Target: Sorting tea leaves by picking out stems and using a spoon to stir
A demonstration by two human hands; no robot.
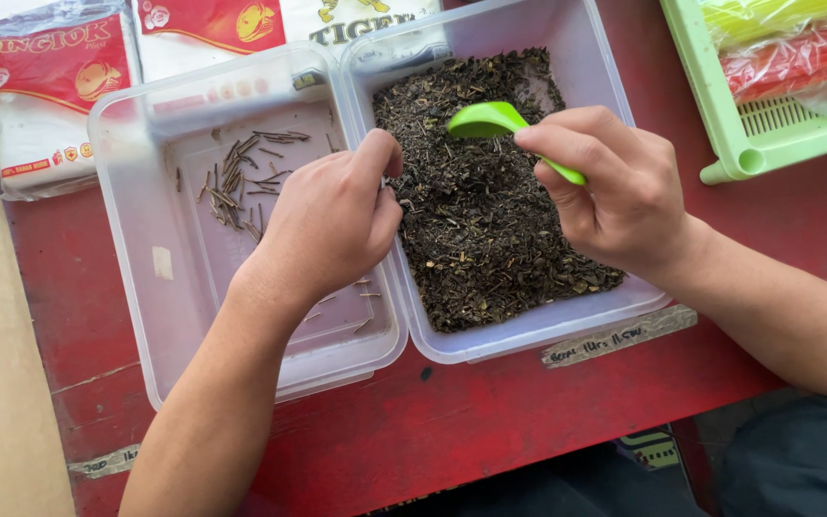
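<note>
presently, few stems (241,177) are laid in the left tub (136,249); much leaf (485,220) left. spoon (495,124) is gripped by right hand (614,187); left hand (332,225) is pinched, contents unseen.

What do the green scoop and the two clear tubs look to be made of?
Green scoop, held in the right hand: apparently moulded plastic, glossy, with a highlight on its bowl. Left tub and right tub: likely translucent plastic, slightly frosted; the red table shows through their walls and the rims are rounded.
</note>
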